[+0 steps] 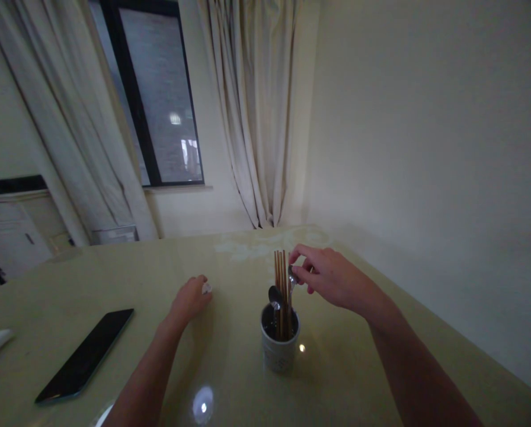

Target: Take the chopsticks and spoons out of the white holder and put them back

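While right hand (332,277) pinches spoon (292,277), cup (278,350) print seemingly unreadable

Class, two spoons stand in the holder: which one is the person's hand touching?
The right hand pinches the lighter spoon on the right of the chopsticks; the darker spoon sits lower, untouched, in the holder.

Near the middle of the glossy pale-green table (230,367) we find a small white ceramic cup (280,349), and in it stand wooden chopsticks (281,279) and two metal spoons (275,296). Our right hand (330,276) is just right of the chopstick tops, fingers on one spoon's upper end. Our left hand (189,299) rests on the table to the cup's left. Farther left, nearer us, a flat black phone (85,356) lies on the table. Beyond the far edge hang cream curtains (256,107) beside a dark-framed window (159,95).
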Tool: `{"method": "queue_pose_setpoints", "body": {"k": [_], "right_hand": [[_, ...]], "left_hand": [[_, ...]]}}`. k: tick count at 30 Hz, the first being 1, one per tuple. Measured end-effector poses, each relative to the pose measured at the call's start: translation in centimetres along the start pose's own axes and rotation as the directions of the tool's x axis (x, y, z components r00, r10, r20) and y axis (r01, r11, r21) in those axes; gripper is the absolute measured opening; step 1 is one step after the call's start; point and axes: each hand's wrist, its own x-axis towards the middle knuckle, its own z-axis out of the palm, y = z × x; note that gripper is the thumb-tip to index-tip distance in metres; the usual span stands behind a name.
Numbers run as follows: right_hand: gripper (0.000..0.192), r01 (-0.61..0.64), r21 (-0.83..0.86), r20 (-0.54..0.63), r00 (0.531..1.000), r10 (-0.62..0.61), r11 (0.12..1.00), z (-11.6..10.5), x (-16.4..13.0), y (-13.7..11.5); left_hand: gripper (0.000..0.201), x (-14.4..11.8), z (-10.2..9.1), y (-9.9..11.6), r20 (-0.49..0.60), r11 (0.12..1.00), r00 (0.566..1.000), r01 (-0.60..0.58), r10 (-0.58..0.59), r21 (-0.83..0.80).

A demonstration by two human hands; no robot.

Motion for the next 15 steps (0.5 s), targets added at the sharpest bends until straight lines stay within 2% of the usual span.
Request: {"method": "queue_pose_setpoints", "body": {"k": [2, 4, 6, 7, 8, 10, 12, 15], "right_hand": [[0.013, -0.005, 0.012, -0.038, 0.999, 0.006, 1.0, 0.0, 0.1, 0.0], [0.016, 0.002, 0.055, -0.092, 0.996, 0.003, 0.999, 0.0, 0.3, -0.2], [0.021, 0.025, 0.133, -0.156, 0.988, -0.004, 0.991, 0.1, 0.2, -0.7], [0.024, 0.044, 0.183, -0.185, 0.983, -0.01, 0.982, 0.2, 0.2, -1.1], [0.027, 0.068, 0.233, -0.206, 0.978, -0.019, 0.97, 0.4, 0.1, -1.5], [0.031, 0.123, 0.309, -0.223, 0.973, -0.054, 0.943, 0.7, -0.1, -2.3], [0.023, 0.179, 0.34, -0.228, 0.968, -0.104, 0.923, 1.0, -0.4, -3.0], [0.011, 0.24, 0.301, -0.269, 0.95, -0.159, 0.923, 1.0, -0.8, -3.5]], "left_hand": [[0.032, 0.0, -1.5, 1.3, -0.04, 0.997, 0.998, -0.053, 0.051, -0.062], [0.037, -0.8, -3.6, 3.6, -0.127, 0.976, 0.983, -0.153, 0.133, -0.156], [0.039, -2.6, -5.9, 6.4, -0.349, 0.815, 0.896, -0.411, 0.276, -0.409], [0.038, -3.7, -6.9, 8.0, -0.436, 0.722, 0.84, -0.516, 0.321, -0.461], [0.037, -4.9, -7.8, 9.4, -0.515, 0.643, 0.782, -0.601, 0.35, -0.475], [0.034, -7.2, -8.9, 12.0, -0.611, 0.539, 0.679, -0.718, 0.407, -0.44], [0.035, -9.0, -9.3, 13.6, -0.662, 0.5, 0.604, -0.78, 0.444, -0.376], [0.036, -10.4, -9.3, 14.6, -0.695, 0.499, 0.555, -0.807, 0.458, -0.316]]}}
